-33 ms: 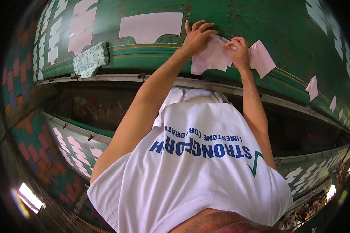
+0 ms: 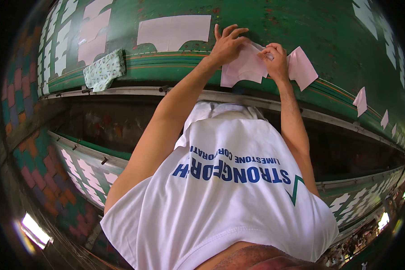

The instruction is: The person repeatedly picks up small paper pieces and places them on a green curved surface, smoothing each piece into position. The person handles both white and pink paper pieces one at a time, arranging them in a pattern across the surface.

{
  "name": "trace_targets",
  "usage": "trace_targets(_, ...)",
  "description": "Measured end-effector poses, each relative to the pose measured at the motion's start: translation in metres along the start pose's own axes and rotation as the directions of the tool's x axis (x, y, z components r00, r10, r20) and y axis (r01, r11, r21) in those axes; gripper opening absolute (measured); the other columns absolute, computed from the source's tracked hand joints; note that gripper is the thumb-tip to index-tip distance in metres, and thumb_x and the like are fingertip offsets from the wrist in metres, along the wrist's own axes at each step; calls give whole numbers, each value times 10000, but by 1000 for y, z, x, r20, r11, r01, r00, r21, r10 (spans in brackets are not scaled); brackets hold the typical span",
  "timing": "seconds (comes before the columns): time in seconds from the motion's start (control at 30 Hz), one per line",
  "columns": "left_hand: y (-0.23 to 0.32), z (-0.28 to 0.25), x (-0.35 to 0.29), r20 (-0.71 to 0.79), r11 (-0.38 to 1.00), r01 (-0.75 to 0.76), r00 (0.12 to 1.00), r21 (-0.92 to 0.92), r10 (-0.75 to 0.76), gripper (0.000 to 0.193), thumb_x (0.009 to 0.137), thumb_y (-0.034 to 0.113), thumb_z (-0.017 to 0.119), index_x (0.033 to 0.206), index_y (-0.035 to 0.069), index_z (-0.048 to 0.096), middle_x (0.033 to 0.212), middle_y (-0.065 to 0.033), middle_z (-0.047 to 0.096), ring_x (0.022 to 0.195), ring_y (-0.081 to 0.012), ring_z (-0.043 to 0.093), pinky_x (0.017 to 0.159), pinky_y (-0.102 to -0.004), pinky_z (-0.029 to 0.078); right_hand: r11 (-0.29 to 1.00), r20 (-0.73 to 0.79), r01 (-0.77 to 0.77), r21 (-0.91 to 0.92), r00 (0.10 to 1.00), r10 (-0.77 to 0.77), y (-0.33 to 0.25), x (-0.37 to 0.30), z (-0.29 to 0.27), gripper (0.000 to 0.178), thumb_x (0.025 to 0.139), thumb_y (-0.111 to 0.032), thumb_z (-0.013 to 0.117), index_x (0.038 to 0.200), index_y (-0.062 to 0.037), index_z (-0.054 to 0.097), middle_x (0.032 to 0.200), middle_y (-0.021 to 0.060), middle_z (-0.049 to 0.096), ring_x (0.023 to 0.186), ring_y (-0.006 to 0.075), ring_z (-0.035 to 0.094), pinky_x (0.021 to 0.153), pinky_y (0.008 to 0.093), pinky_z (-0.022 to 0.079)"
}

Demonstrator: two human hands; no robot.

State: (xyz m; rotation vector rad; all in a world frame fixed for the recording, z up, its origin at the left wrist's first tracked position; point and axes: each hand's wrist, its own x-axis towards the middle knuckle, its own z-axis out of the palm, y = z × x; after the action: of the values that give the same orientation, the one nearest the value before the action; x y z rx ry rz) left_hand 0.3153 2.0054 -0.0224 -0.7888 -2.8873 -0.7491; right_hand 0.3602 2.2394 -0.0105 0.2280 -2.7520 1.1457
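A pale pink cut fabric piece (image 2: 244,72) with a curved notch lies near the front edge of the long green table (image 2: 310,27). My left hand (image 2: 229,45) rests at its upper left part, fingers stretched and thumb apart. At the piece's right side my right hand (image 2: 275,60) has thumb and fingers pinched together on the raised fabric. A thin whitish fold stands up between the hands. Just right of my right hand is more pink fabric (image 2: 303,69); my hand hides whether it joins the held piece.
Left of my hands lies a flat pink piece (image 2: 174,32). A folded printed cloth (image 2: 105,69) hangs slightly over the table's metal edge rail (image 2: 135,89). Farther right are small pink pieces (image 2: 360,102). Behind me stands another green table (image 2: 94,150) with pale pieces.
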Motion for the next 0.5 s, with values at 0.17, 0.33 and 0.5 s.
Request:
trace_targets(0.17,8,-27,9,88,948,-111,986,-297,143,231,909,215,787,1133,174,751,1336,24,688,1327,-241,577,1243,-678,70,875,166,-208,438,975,149,-9,9,-13,148,937,-133,763,1057,-58,723,1050,59,713,1008,209,653,888,354,522)
trace_targets(0.33,41,-80,21,66,700,-56,987,-712,146,261,904,220,802,1141,127,740,1213,-51,731,1106,-267,693,1277,-590,150,55,293,-312,949,931,219,-24,20,-37,334,1012,-135,705,1333,-126,612,1062,64,723,953,160,700,833,346,593)
trace_targets(0.5,35,-144,10,-48,577,-206,960,-790,277,185,907,149,790,1083,106,751,1061,-61,765,1079,-292,697,1256,-570,259,107,-13,-2,994,990,141,-40,40,-31,304,960,-175,738,1253,-136,666,1128,127,739,1092,281,710,973,437,593)
